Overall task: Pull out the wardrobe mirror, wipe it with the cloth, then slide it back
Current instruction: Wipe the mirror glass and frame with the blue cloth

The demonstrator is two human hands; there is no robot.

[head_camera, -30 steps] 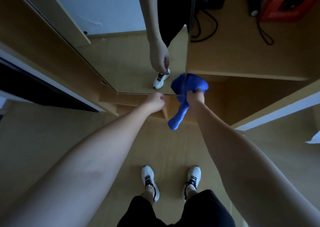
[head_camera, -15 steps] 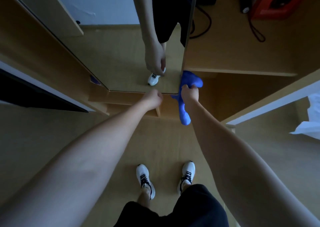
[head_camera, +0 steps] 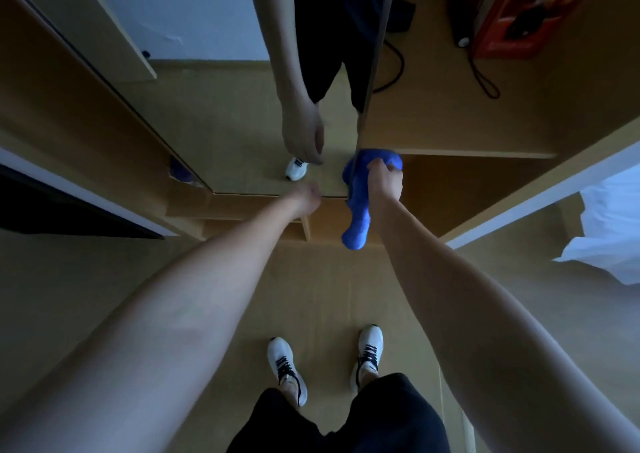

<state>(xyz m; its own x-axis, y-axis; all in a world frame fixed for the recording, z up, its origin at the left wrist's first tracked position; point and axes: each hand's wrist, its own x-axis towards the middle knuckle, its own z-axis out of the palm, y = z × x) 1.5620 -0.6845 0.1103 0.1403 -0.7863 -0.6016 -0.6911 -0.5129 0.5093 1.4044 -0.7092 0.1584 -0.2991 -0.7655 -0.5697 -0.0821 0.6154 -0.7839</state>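
- I see a tan wooden floor (head_camera: 329, 296) running under everything, with my two white sneakers (head_camera: 286, 369) planted on it near the bottom of the view.
- A wardrobe shelf (head_camera: 433, 120) sits at upper right; on it lie a black cable (head_camera: 394, 68), a small black box (head_camera: 401, 14), a red carton (head_camera: 519, 12), and a dark object with a corded loop (head_camera: 485, 78) trailing down.
- At the right edge I can make out a bed with white bedding (head_camera: 613, 231) draped over it.
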